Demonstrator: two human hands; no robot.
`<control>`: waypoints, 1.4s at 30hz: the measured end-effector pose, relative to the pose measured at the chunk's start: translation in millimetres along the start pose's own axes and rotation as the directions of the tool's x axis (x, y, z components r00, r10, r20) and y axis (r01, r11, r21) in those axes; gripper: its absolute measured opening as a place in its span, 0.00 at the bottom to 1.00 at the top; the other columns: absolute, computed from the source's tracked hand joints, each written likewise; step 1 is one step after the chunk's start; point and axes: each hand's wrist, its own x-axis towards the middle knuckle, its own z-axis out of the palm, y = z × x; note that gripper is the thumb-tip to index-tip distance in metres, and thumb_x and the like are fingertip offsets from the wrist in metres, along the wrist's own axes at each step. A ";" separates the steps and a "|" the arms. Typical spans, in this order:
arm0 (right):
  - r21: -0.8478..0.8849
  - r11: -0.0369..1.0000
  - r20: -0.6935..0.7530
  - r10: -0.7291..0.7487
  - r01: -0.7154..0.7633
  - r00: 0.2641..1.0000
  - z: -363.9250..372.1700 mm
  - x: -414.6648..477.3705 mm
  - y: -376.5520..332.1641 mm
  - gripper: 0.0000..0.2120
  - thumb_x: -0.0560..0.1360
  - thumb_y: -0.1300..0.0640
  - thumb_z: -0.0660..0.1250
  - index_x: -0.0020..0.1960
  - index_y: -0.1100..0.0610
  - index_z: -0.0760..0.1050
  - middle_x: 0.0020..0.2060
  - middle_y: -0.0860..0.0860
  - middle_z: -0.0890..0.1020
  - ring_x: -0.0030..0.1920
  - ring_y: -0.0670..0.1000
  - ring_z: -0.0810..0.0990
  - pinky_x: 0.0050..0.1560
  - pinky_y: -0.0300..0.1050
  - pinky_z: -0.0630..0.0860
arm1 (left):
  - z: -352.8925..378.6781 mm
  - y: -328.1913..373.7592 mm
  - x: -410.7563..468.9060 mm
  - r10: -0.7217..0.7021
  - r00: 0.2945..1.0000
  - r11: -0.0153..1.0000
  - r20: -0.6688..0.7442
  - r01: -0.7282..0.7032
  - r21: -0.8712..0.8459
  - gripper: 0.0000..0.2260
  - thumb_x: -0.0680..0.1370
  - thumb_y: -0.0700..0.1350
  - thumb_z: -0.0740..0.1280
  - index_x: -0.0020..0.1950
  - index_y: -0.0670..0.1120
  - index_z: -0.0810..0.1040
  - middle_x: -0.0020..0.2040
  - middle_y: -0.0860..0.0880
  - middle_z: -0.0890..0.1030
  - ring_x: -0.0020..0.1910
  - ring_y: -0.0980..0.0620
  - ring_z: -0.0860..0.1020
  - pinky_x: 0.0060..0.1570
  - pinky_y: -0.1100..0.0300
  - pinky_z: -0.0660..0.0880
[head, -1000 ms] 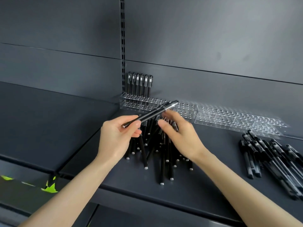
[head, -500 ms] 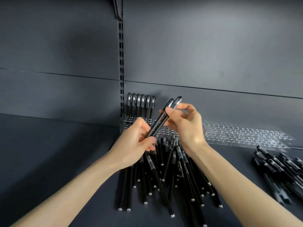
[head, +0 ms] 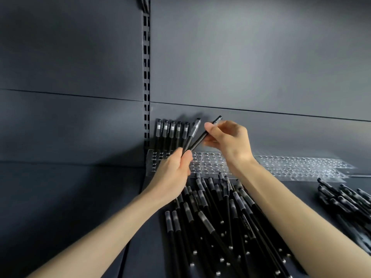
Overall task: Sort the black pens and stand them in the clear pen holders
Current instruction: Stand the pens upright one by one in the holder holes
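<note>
The left hand [head: 174,173] covers the lower ends of the two held pens [head: 197,141]. The right hand [head: 228,141] pinches one of them, and its fingertips are blurred. Both hands hide part of the left clear pen holder [head: 208,163]. The big pile of black pens [head: 220,217] is cut by the lower edge, and the pens overlap too much to count. The print on one barrel is too small to read. The smaller pile of pens [head: 345,199] is blurred and cut by the right edge. A dark object [head: 145,3] at the top edge cannot be identified.
</note>
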 end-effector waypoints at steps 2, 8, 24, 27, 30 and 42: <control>-0.050 0.997 -0.031 -0.058 0.056 0.998 -1.6 9.7 -1.6 0.05 0.75 0.65 0.68 0.48 0.62 0.73 0.35 0.53 0.80 0.34 0.51 0.81 0.40 0.42 0.81 | 0.7 -6.6 1.6 0.002 0.991 0.999 -0.132 0.004 0.045 0.15 0.83 0.49 0.52 0.46 0.41 0.70 0.34 0.45 0.74 0.27 0.53 0.67 0.31 0.57 0.64; -0.400 0.870 0.004 -0.313 0.288 0.950 -6.4 33.5 8.5 0.13 0.76 0.64 0.67 0.56 0.54 0.67 0.40 0.55 0.81 0.41 0.56 0.82 0.49 0.55 0.79 | -4.4 -5.9 0.4 0.025 0.949 0.997 -0.316 -0.048 -0.065 0.15 0.83 0.49 0.53 0.47 0.40 0.70 0.25 0.52 0.64 0.23 0.55 0.62 0.25 0.63 0.61; -0.492 0.787 0.175 -0.329 0.372 0.928 -5.2 49.4 29.7 0.16 0.73 0.64 0.70 0.59 0.54 0.71 0.38 0.50 0.78 0.40 0.54 0.80 0.42 0.35 0.76 | 0.4 -18.5 4.5 -0.071 0.941 0.980 -0.330 0.003 -0.200 0.15 0.82 0.49 0.56 0.46 0.39 0.72 0.27 0.53 0.64 0.25 0.57 0.61 0.26 0.64 0.60; -0.531 0.767 0.225 -0.281 0.359 0.933 -6.2 45.8 36.7 0.13 0.74 0.65 0.69 0.57 0.57 0.73 0.39 0.54 0.81 0.41 0.55 0.81 0.47 0.44 0.79 | 2.1 -19.2 4.0 -0.070 0.945 0.976 -0.321 -0.002 -0.218 0.15 0.82 0.48 0.56 0.47 0.37 0.72 0.24 0.55 0.62 0.25 0.57 0.60 0.25 0.65 0.59; -0.534 0.772 0.245 -0.247 0.343 0.937 -7.7 44.2 41.1 0.12 0.75 0.66 0.67 0.57 0.57 0.74 0.39 0.55 0.82 0.40 0.56 0.82 0.49 0.53 0.79 | 2.8 -19.2 4.3 -0.075 0.949 0.972 -0.307 0.001 -0.233 0.14 0.82 0.48 0.56 0.46 0.39 0.72 0.25 0.55 0.62 0.24 0.57 0.59 0.24 0.66 0.58; -0.567 0.739 0.206 -0.300 0.364 0.931 -14.8 32.3 34.6 0.12 0.75 0.62 0.68 0.56 0.53 0.74 0.38 0.42 0.80 0.38 0.43 0.79 0.44 0.38 0.76 | 9.3 -20.3 2.4 -0.021 0.977 0.967 -0.210 -0.034 -0.254 0.16 0.82 0.48 0.55 0.51 0.35 0.71 0.33 0.45 0.64 0.30 0.52 0.61 0.31 0.58 0.60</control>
